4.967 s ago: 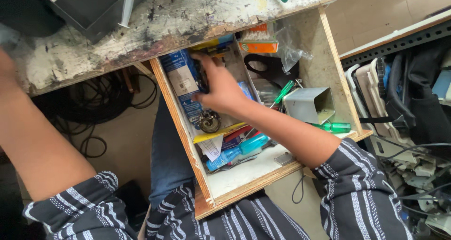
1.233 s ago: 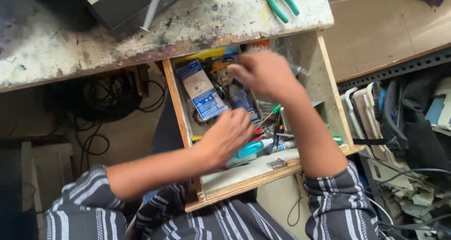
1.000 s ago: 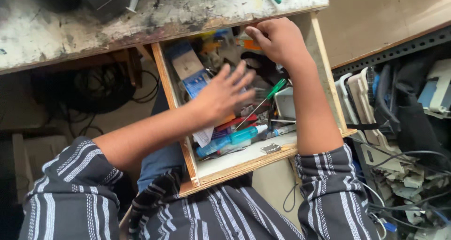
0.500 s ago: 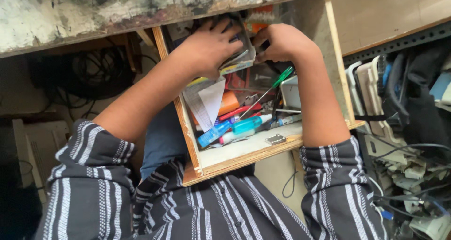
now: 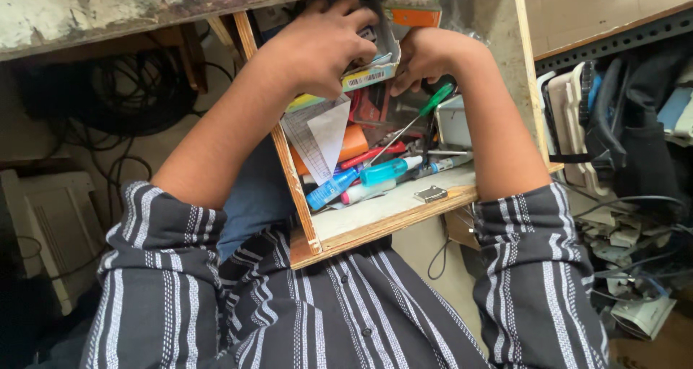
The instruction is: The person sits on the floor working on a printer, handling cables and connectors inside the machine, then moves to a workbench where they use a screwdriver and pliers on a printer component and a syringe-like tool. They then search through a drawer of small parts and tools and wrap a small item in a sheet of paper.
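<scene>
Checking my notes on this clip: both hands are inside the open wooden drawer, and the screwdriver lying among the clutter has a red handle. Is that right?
Not quite. The head view shows the screwdriver has a green handle, not a red one. The rest stands: the left hand and the right hand are both inside the open wooden drawer, among the clutter.

A cluttered repair workshop, as I'm seeing it.

I'm looking at a paint-stained desk [image 5: 108,8] with its wooden drawer [image 5: 390,224] overflowing with screwdrivers [image 5: 415,120] and markers [image 5: 332,188], cables [image 5: 108,94] tangling on the floor, and salvaged gear piling beside a metal rack [image 5: 613,37].
</scene>
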Action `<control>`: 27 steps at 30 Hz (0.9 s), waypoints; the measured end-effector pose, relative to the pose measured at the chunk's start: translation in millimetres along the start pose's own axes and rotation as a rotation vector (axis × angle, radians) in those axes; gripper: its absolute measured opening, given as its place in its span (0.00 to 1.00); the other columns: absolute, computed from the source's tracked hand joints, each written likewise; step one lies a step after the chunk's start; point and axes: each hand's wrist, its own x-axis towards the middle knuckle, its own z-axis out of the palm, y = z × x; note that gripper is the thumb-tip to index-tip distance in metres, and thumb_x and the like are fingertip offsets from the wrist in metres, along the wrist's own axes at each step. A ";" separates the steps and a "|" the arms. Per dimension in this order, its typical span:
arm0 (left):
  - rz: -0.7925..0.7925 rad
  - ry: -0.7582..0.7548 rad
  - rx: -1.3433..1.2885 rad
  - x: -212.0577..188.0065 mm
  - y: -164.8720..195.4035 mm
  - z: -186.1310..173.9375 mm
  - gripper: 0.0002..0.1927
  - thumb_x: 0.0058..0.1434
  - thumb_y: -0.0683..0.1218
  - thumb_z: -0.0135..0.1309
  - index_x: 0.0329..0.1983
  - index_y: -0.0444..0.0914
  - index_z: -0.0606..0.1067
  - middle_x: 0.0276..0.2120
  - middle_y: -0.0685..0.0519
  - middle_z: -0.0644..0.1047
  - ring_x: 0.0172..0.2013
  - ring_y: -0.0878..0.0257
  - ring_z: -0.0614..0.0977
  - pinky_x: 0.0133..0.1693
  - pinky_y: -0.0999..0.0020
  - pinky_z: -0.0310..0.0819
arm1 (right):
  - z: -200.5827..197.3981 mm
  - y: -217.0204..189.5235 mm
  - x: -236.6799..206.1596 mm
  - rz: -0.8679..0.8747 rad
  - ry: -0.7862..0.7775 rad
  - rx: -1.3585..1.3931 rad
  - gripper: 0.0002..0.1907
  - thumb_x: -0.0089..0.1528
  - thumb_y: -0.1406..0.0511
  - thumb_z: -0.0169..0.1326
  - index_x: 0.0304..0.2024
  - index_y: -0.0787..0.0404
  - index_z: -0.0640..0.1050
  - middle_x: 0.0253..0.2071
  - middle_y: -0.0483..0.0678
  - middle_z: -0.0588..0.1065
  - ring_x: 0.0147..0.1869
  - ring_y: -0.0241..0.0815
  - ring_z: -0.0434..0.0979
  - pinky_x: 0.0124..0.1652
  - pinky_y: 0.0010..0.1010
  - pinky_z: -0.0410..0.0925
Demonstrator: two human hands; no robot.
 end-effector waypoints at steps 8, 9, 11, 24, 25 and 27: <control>-0.021 0.005 -0.028 0.4 -5.6 6.3 0.26 0.31 0.42 0.65 0.40 0.47 0.82 0.63 0.50 0.70 0.63 0.49 0.66 0.60 0.47 0.59 | 5.3 -3.3 -38.4 -0.216 0.116 -0.137 0.24 0.44 0.61 0.73 0.44 0.54 0.87 0.38 0.45 0.82 0.37 0.41 0.81 0.40 0.34 0.73; -0.009 0.020 -0.014 0.0 -6.1 7.6 0.26 0.32 0.42 0.65 0.40 0.47 0.82 0.62 0.50 0.70 0.63 0.49 0.66 0.60 0.46 0.59 | 3.9 -2.7 -45.0 -0.175 0.114 -0.132 0.23 0.45 0.61 0.73 0.45 0.53 0.87 0.37 0.46 0.83 0.37 0.43 0.82 0.41 0.35 0.73; 0.015 0.052 0.014 0.3 -6.5 9.8 0.25 0.34 0.43 0.65 0.41 0.49 0.83 0.61 0.49 0.70 0.63 0.48 0.66 0.61 0.45 0.58 | 4.2 -2.5 -55.7 -0.143 0.092 -0.068 0.23 0.46 0.61 0.71 0.44 0.52 0.86 0.35 0.47 0.83 0.37 0.43 0.83 0.41 0.36 0.73; -0.010 -0.063 -0.022 3.5 -5.0 7.7 0.18 0.36 0.45 0.66 0.35 0.45 0.81 0.61 0.52 0.73 0.63 0.49 0.68 0.62 0.47 0.60 | 33.8 10.7 -39.4 -0.268 0.345 -0.121 0.25 0.41 0.59 0.74 0.39 0.59 0.83 0.38 0.50 0.82 0.43 0.50 0.82 0.43 0.40 0.72; 0.000 -0.062 0.014 3.2 -4.7 10.3 0.18 0.37 0.45 0.66 0.34 0.46 0.81 0.59 0.51 0.74 0.64 0.49 0.68 0.63 0.47 0.59 | 33.6 13.1 -36.7 -0.312 0.322 -0.044 0.26 0.41 0.59 0.74 0.41 0.60 0.83 0.39 0.49 0.82 0.43 0.49 0.82 0.44 0.38 0.73; 0.038 -0.004 0.063 3.4 -5.2 15.5 0.20 0.35 0.47 0.68 0.36 0.45 0.82 0.58 0.48 0.74 0.63 0.47 0.68 0.62 0.46 0.58 | 34.8 15.8 -31.5 -0.277 0.272 -0.037 0.28 0.42 0.58 0.73 0.43 0.59 0.84 0.40 0.49 0.82 0.43 0.48 0.83 0.44 0.38 0.73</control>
